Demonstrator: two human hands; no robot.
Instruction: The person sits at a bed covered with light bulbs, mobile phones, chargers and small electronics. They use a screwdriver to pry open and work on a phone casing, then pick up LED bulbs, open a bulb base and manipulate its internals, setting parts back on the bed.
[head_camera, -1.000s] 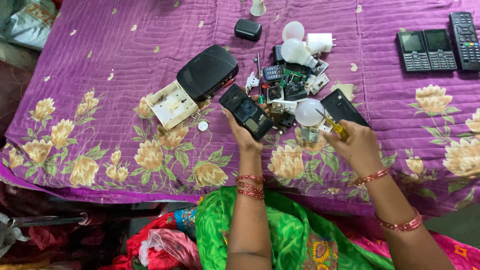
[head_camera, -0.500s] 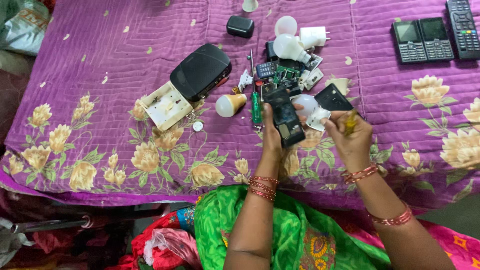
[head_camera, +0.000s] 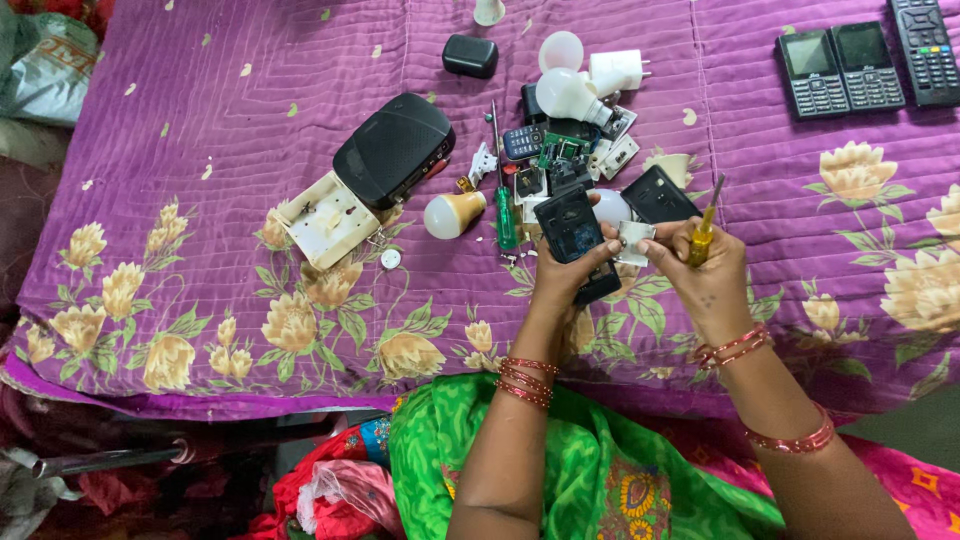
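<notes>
My left hand (head_camera: 562, 282) grips an opened black phone body (head_camera: 574, 232), its inside facing up, above the purple flowered quilt (head_camera: 250, 170). My right hand (head_camera: 700, 272) holds a small yellow-handled screwdriver (head_camera: 705, 232) against the palm, and its fingertips pinch a small whitish part (head_camera: 632, 240) right beside the phone. Just behind the hands lies a heap of phone parts and circuit boards (head_camera: 560, 160), with a black back cover (head_camera: 657, 194) next to it.
A green-handled screwdriver (head_camera: 504, 205), a loose bulb (head_camera: 450, 213), a black speaker box (head_camera: 394, 149) and an open white casing (head_camera: 326, 220) lie to the left. White bulbs (head_camera: 566, 92) and a charger (head_camera: 616, 68) sit behind. Three keypad phones (head_camera: 866, 62) rest at the far right.
My left hand has carried the phone body from over the parts heap toward me and to the right. My right hand came in beside it, now pinching the whitish part.
</notes>
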